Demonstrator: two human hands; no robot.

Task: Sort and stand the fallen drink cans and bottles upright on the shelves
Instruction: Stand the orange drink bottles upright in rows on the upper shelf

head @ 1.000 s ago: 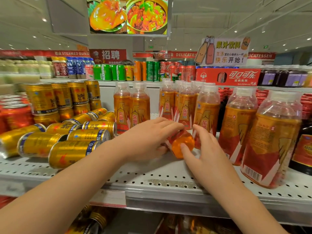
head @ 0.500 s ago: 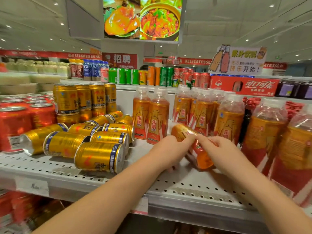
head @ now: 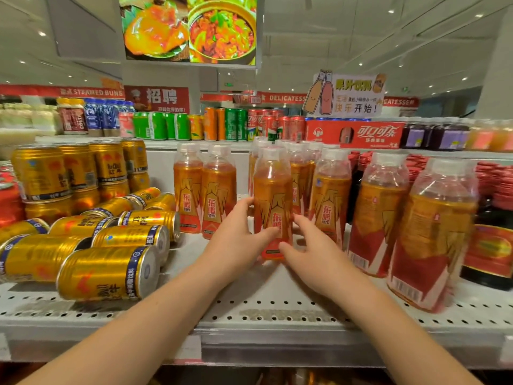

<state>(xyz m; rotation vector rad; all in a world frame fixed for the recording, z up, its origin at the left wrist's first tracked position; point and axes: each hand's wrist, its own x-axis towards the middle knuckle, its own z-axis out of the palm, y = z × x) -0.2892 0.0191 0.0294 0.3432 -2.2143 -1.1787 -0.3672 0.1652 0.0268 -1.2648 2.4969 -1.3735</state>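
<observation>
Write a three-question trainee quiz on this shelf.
1. True or false: the held bottle is upright.
2. The cans lying on their sides are: A gold; B green; C red.
3. Which touches the bottle: left hand, right hand, or both?

Key: 1 true. 2 A. 3 both.
</observation>
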